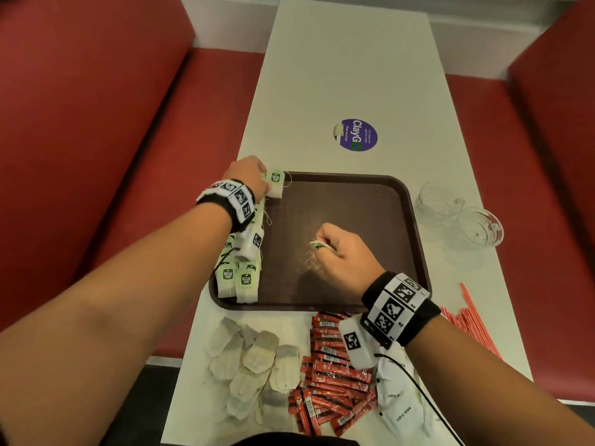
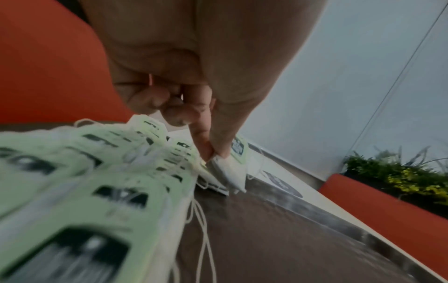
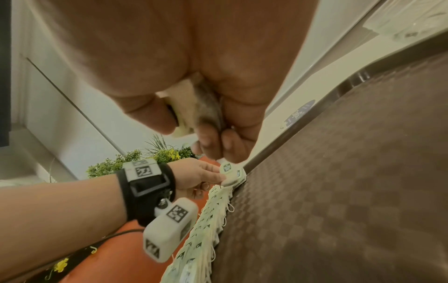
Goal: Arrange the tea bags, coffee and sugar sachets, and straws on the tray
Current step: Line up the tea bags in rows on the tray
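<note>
A brown tray (image 1: 354, 201) lies on the white table. A row of green-tagged tea bags (image 1: 240, 278) runs along the tray's left edge. My left hand (image 1: 249, 177) pinches one green-tagged tea bag (image 1: 275, 185) at the far end of that row, thumb and forefinger on its corner (image 2: 224, 162). My right hand (image 1: 338, 249) hovers over the middle of the tray, fingers curled round another tea bag (image 3: 191, 109) whose tag pokes out by the thumb. Loose tea bags (image 1: 254, 358), red coffee sachets (image 1: 335, 371), white sugar sachets (image 1: 399, 400) and red straws (image 1: 470, 317) lie on the table near me.
Two clear glass cups (image 1: 460, 214) stand right of the tray. A round purple sticker (image 1: 355, 135) marks the table beyond it. Red bench seats (image 1: 96, 123) flank the table on both sides. The tray's centre and right half hold nothing.
</note>
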`<state>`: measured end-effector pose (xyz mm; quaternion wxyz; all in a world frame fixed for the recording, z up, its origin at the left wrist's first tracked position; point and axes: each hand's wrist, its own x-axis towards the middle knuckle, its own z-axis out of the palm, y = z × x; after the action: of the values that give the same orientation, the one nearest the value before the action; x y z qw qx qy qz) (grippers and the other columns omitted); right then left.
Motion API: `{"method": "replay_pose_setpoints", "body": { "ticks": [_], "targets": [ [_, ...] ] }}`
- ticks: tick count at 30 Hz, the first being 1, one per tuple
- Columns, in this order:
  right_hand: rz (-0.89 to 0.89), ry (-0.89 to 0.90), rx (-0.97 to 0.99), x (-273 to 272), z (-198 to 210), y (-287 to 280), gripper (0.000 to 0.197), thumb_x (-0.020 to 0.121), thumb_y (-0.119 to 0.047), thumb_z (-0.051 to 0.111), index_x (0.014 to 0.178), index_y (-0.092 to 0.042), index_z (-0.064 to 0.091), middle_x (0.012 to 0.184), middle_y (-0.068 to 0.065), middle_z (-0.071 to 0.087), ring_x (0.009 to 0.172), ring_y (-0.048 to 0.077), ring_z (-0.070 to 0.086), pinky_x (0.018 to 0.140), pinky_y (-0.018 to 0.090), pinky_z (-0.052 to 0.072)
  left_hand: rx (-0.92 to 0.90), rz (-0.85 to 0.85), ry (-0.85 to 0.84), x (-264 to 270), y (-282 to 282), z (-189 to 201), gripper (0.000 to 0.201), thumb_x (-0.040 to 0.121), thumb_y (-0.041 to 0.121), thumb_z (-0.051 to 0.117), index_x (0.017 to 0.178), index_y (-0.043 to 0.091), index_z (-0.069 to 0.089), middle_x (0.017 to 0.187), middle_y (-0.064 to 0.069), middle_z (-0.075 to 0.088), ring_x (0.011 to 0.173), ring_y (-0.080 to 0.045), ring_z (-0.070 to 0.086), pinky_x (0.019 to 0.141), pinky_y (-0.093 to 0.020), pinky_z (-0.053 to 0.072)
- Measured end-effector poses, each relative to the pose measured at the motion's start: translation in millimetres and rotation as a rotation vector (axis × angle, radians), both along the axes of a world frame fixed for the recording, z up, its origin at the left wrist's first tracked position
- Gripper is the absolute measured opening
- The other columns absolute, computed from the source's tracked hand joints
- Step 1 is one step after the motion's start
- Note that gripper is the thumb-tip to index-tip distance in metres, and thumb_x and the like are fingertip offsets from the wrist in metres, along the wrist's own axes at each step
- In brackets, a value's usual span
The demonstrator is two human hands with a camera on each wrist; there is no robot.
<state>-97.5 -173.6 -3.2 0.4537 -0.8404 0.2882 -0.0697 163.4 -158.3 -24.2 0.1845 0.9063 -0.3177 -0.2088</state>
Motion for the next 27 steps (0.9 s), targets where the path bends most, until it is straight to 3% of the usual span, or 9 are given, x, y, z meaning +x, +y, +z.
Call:
{"method": "replay_pose_setpoints", "body": {
  "ticks": [4, 10, 16, 20, 23, 27],
  "targets": [
    [0.004, 0.013, 0.012, -1.7, -2.9, 0.3, 0.023, 0.093, -0.014, 0.057, 0.077, -0.029, 0.05, 0.073, -0.007, 0.058, 0.065, 0.008, 0.052, 0.058, 0.023, 0.04, 0.143, -0.045, -0.121, 10.2, -22.4, -7.2, 0.027, 0.087, 0.016, 0.07, 0.113, 0.01, 0.066, 0.113, -0.014, 0.067, 0.1, -0.033, 0.065, 0.079, -0.034, 0.053],
    [-0.004, 0.01, 0.059, -2.2, -6.8, -3.1, 0.01, 0.092, -0.015, 0.061, 0.085, -0.022, 0.058, 0.077, -0.001, 0.066, 0.071, 0.018, 0.062, 0.068, 0.035, 0.051, 0.21, -0.032, -0.154, 16.8, -33.5, -22.0, 0.02, 0.083, 0.02, 0.073, 0.101, 0.01, 0.071, 0.103, -0.013, 0.071, 0.084, -0.033, 0.063, 0.066, -0.032, 0.048],
    [-0.012, -0.005, 0.039, -0.4, -11.3, -7.2, 0.011, 0.094, -0.021, 0.064, 0.085, -0.026, 0.059, 0.079, -0.008, 0.064, 0.069, 0.005, 0.057, 0.063, 0.018, 0.044, 0.165, -0.088, -0.158, 15.5, -44.7, -19.5, 0.014, 0.086, 0.021, 0.063, 0.092, 0.014, 0.073, 0.095, -0.007, 0.072, 0.082, -0.029, 0.065, 0.068, -0.031, 0.051],
    [-0.017, 0.0, 0.062, 0.7, -9.8, -9.3, 0.005, 0.096, -0.023, 0.064, 0.092, -0.022, 0.06, 0.079, -0.002, 0.071, 0.068, 0.011, 0.068, 0.067, 0.03, 0.054, 0.204, -0.149, -0.154, 3.4, -47.6, -23.0, 0.035, 0.087, 0.045, 0.066, 0.078, 0.012, 0.061, 0.075, -0.003, 0.061, 0.067, -0.024, 0.056, 0.058, -0.028, 0.04],
    [-0.03, 0.009, 0.13, -0.6, -7.5, -10.8, 0.004, 0.097, -0.023, 0.062, 0.096, -0.021, 0.059, 0.074, 0.0, 0.071, 0.06, 0.014, 0.071, 0.065, 0.036, 0.059, 0.22, -0.147, -0.188, 0.5, -45.4, -28.2, 0.032, 0.088, 0.043, 0.065, 0.087, 0.012, 0.058, 0.087, -0.007, 0.062, 0.078, -0.028, 0.057, 0.066, -0.031, 0.044],
    [-0.048, 0.015, 0.127, 0.2, -7.0, -12.9, 0.006, 0.098, -0.026, 0.063, 0.099, -0.021, 0.06, 0.07, -0.003, 0.07, 0.059, 0.013, 0.07, 0.066, 0.041, 0.061, 0.212, -0.157, -0.21, 1.3, -40.4, -26.4, 0.035, 0.088, 0.048, 0.062, 0.092, 0.013, 0.057, 0.097, -0.009, 0.066, 0.079, -0.029, 0.056, 0.067, -0.033, 0.042]
  ]
}}
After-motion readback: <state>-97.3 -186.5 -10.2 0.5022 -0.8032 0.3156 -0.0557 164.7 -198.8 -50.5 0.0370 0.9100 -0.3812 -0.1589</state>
